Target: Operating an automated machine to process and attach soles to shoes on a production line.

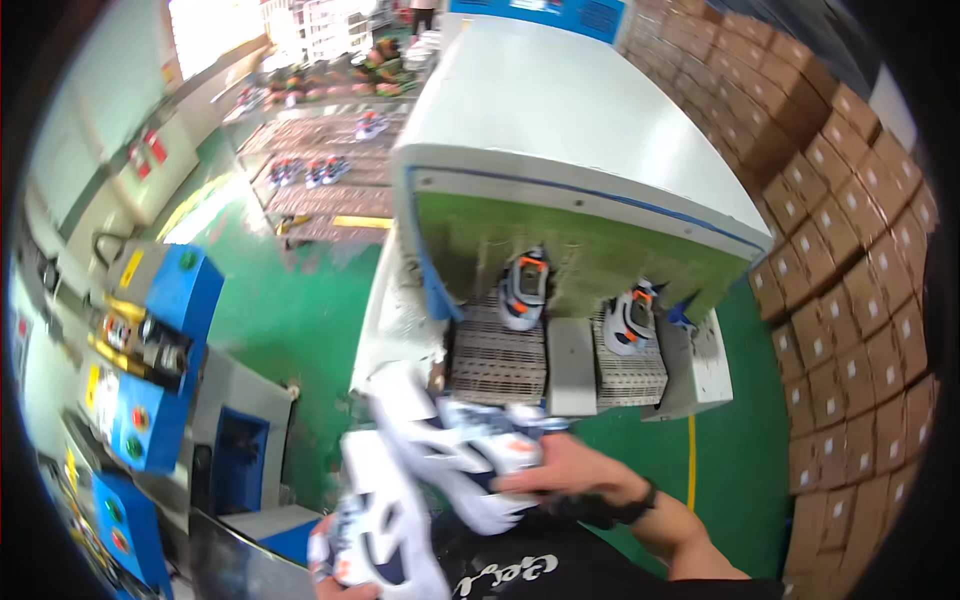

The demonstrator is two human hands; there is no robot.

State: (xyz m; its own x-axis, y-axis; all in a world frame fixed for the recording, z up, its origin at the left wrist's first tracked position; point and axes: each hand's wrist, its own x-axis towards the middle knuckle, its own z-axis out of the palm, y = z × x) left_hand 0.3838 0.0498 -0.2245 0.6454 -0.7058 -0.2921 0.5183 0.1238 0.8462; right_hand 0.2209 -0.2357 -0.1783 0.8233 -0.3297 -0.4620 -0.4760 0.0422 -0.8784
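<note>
My right hand (580, 470), with a dark band at the wrist, grips a white sneaker (450, 450) with navy patches and orange accents. A matching sneaker (380, 525) is in my left hand (335, 582), partly cut off by the lower edge. Both shoes are close together in front of my body, short of the machine and somewhat blurred. Beyond them, one sneaker (523, 290) sits on the left slatted conveyor (498, 365), and another sneaker (630, 320) on the right conveyor (635, 375). Both sit by the green curtain (460, 230) of the machine's opening.
The white machine housing (570, 110) fills the middle. Stacked cardboard boxes (850, 230) line the right side. On the left stand blue machines (185, 300) with coloured buttons. A rack (300, 200) holding several shoes is at the far left, above a green floor (270, 300).
</note>
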